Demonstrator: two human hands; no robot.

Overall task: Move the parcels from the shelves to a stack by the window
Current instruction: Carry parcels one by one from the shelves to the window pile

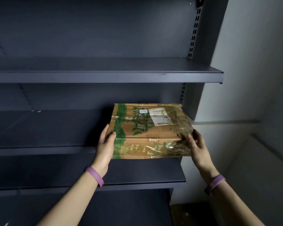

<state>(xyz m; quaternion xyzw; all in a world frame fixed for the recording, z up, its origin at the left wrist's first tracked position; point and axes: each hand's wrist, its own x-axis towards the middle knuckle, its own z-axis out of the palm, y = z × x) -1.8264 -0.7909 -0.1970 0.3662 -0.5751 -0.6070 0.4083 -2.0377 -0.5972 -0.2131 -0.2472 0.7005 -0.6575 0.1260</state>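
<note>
The only parcel (147,128) in view sits at the right end of the middle shelf (55,150). The left hand (105,142) and right hand (197,145) each clasp a near corner, thumbs on top. The carry to the window remains, so clearing looks nearly done. The white shipping label (160,118) is too blurred to read.

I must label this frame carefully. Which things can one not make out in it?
Head view only:
- Label text on the parcel: too small, blurred.
- Parcel underside, and whether it rests on the shelf: hidden by the parcel.
- Some fingers of the left hand and right hand: hidden by the parcel.
- Window and stack: outside the frame.
</note>
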